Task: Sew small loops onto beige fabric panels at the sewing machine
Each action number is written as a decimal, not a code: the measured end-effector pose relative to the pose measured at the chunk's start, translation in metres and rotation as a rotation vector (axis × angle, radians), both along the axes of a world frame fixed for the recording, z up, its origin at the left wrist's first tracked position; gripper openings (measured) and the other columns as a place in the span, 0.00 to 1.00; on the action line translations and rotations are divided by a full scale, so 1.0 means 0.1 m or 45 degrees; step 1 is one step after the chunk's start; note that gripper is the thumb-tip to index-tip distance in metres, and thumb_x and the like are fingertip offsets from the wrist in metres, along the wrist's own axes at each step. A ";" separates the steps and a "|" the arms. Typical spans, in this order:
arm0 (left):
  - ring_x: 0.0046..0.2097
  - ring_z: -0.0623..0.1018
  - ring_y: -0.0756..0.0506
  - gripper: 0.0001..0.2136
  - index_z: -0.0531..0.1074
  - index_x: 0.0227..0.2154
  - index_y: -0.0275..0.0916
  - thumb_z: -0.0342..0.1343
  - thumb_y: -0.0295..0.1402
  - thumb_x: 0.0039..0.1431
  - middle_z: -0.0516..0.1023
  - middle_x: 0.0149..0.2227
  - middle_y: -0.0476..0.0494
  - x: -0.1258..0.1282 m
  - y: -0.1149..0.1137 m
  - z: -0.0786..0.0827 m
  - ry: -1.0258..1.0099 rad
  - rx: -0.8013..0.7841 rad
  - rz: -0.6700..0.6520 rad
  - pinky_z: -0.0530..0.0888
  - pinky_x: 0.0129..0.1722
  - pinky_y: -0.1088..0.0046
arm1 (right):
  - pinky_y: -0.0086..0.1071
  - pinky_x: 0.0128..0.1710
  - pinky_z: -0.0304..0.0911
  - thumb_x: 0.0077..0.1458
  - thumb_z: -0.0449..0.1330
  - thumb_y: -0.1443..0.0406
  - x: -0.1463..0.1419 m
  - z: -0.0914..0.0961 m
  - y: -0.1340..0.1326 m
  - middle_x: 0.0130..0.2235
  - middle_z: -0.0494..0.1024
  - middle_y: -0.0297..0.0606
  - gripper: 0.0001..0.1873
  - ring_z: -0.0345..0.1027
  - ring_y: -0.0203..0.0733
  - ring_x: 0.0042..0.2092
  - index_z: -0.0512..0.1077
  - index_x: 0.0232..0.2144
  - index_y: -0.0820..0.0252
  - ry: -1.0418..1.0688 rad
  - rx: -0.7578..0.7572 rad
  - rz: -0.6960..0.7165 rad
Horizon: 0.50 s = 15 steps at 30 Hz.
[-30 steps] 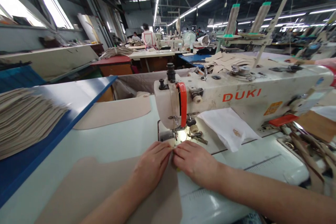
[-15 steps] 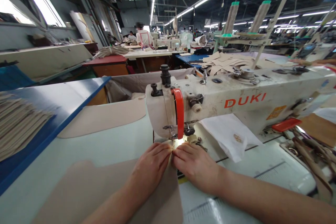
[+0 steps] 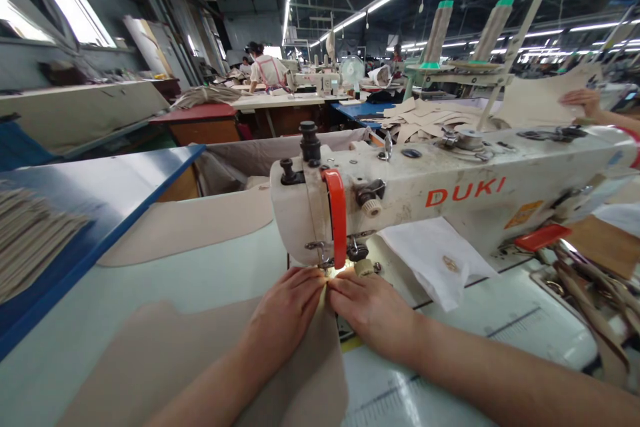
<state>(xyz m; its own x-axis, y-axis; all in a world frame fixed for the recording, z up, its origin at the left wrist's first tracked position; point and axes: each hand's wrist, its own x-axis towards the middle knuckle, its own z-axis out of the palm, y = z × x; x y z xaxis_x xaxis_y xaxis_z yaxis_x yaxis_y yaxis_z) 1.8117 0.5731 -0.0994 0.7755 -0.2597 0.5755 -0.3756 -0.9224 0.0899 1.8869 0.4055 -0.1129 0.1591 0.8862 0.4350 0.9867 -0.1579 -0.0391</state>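
The beige piece [image 3: 175, 347] lay flat across the near left of the pale tabletop [image 3: 165, 283], its far right corner drawn up to the needle area of the sewing machine [image 3: 400, 193]. Your left hand [image 3: 287, 310] and right hand [image 3: 373, 310] were closed on that corner, fingers pinched together and almost meeting at the lit needle area; your fingers hid the exact fold. The piece's right edge ran down toward you, left of the ruler markings. A strip of tabletop gave room between its far edge and a second beige piece [image 3: 195, 227], and more lay leftward up to the blue-edged table [image 3: 135, 177] with its stack of pieces [image 3: 37, 240]. On the right, your room was tighter: the machine arm stood just beyond your hand, a white cloth [image 3: 440, 260] hung below it, and straps [image 3: 595, 320] crowded the right edge. Compared with half a second before, your grip stayed at the needle, while at far right a co-worker's hand [image 3: 580, 101] now held up a raised beige panel [image 3: 535, 101], and the far person [image 3: 267, 70] had leaned left.
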 end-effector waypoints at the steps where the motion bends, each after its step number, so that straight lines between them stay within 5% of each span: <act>1: 0.38 0.77 0.46 0.13 0.75 0.34 0.38 0.45 0.29 0.63 0.80 0.35 0.43 0.01 0.01 0.00 -0.002 -0.013 0.003 0.77 0.41 0.67 | 0.35 0.36 0.61 0.59 0.54 0.70 0.00 0.00 0.00 0.40 0.75 0.40 0.02 0.67 0.41 0.40 0.68 0.35 0.63 -0.003 -0.006 0.002; 15: 0.36 0.77 0.46 0.15 0.75 0.33 0.37 0.43 0.33 0.65 0.80 0.33 0.42 0.03 0.03 0.04 -0.061 0.048 0.018 0.77 0.39 0.70 | 0.35 0.38 0.61 0.59 0.53 0.71 0.02 0.00 0.01 0.42 0.76 0.42 0.05 0.68 0.43 0.37 0.68 0.37 0.64 -0.072 0.045 -0.014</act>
